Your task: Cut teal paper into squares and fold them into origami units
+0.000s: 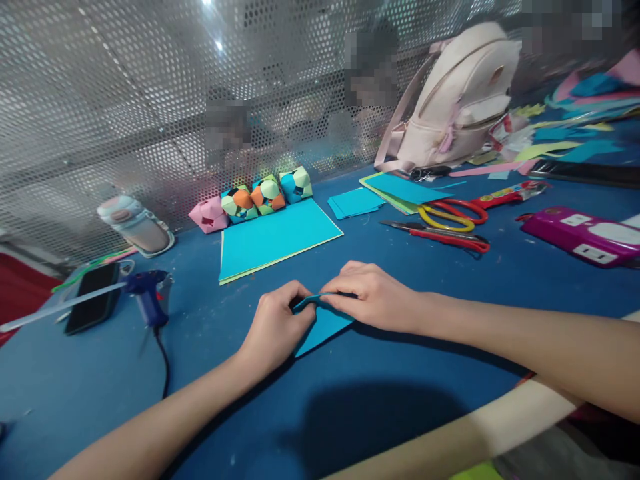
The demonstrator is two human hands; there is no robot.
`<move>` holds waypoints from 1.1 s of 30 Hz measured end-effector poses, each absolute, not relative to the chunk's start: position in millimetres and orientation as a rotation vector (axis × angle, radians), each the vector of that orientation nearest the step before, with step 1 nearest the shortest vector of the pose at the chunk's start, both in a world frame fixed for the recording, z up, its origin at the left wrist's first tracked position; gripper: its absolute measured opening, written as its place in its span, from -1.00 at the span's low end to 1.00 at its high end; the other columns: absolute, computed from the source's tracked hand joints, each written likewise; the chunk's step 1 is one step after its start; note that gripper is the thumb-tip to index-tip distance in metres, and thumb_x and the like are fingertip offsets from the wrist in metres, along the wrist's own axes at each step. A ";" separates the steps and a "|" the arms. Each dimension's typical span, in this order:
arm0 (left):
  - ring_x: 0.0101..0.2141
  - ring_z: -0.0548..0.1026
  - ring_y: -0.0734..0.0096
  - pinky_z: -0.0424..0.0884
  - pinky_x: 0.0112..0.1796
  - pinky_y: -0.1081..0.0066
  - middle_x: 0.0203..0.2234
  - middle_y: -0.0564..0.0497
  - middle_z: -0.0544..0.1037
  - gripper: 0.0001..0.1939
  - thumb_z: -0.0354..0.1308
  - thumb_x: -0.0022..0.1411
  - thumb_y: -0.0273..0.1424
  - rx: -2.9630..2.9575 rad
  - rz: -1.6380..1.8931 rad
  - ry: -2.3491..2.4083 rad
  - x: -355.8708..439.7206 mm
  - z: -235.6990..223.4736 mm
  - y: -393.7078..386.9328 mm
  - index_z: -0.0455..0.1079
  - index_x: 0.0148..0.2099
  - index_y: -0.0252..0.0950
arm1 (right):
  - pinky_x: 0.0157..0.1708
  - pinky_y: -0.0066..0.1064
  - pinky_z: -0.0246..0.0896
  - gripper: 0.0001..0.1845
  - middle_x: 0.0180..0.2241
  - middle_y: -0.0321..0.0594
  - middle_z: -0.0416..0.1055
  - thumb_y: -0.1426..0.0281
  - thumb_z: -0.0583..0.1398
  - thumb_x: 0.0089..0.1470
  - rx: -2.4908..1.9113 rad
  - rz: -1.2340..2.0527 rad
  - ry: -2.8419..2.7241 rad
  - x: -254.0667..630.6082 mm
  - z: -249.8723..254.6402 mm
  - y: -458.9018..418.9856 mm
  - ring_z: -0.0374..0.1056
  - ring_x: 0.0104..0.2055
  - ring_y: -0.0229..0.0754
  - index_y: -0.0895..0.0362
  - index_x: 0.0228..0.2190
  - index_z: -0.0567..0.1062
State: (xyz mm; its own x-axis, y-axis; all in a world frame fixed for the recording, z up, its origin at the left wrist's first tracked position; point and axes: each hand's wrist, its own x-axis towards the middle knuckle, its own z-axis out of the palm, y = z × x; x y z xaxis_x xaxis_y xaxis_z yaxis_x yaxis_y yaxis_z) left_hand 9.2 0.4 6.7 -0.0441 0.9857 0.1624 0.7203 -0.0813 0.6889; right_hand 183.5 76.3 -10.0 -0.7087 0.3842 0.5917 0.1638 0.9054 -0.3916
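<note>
A piece of blue paper lies on the blue table in front of me, its far edge raised and bent over. My left hand pinches that edge from the left, thumb and fingers closed on it. From the right, my right hand pinches the same edge, close to the left fingertips. Part of the paper is hidden under both hands. Just beyond them lies a stack of larger blue and pale green sheets. Several folded paper balls in pink, green, orange and blue stand in a row behind the stack.
Left are a blue glue gun with its cord, a phone and a bottle. Scissors, a red cutter, small blue sheets and a purple power strip lie right. A backpack leans against the perforated metal screen.
</note>
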 end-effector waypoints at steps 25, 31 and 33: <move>-0.54 0.27 0.54 0.20 -0.50 0.52 -0.59 0.16 0.33 -0.84 0.20 0.00 -0.33 1.331 1.086 1.561 16.8 6.6 1.4 0.32 -0.42 -0.31 | -0.41 -0.47 0.18 -0.87 -0.44 -0.31 0.37 0.46 0.16 0.04 -0.610 0.604 -2.124 179.5 -3.4 66.3 0.25 -0.44 -0.30 0.14 -0.28 0.39; -0.53 0.26 0.57 0.19 -0.49 0.54 -0.59 0.15 0.35 -0.84 0.23 -0.04 -0.37 1.239 1.115 1.528 17.0 6.1 1.3 0.34 -0.42 -0.34 | -0.34 -0.46 0.25 -0.91 -0.39 -0.19 0.42 0.55 0.13 0.12 -0.353 0.482 -2.125 179.2 -5.1 64.6 0.34 -0.34 -0.27 0.17 -0.36 0.43; -0.53 0.27 0.57 0.19 -0.49 0.55 -0.59 0.15 0.36 -0.82 0.25 -0.04 -0.37 1.206 1.128 1.505 16.6 5.8 1.5 0.33 -0.43 -0.34 | -0.31 -0.45 0.28 -0.86 -0.35 -0.13 0.44 0.58 0.11 0.13 -0.281 0.417 -2.150 180.0 -6.1 65.3 0.37 -0.30 -0.24 0.19 -0.32 0.46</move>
State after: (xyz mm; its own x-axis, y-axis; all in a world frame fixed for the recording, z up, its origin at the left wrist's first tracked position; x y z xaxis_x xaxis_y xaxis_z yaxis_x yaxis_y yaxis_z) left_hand 16.6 1.5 5.8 -0.1454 0.9852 -0.0906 0.1895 0.1176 0.9748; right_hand 180.0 65.3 -6.1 -0.5687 0.3496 0.7445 0.0459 0.9173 -0.3956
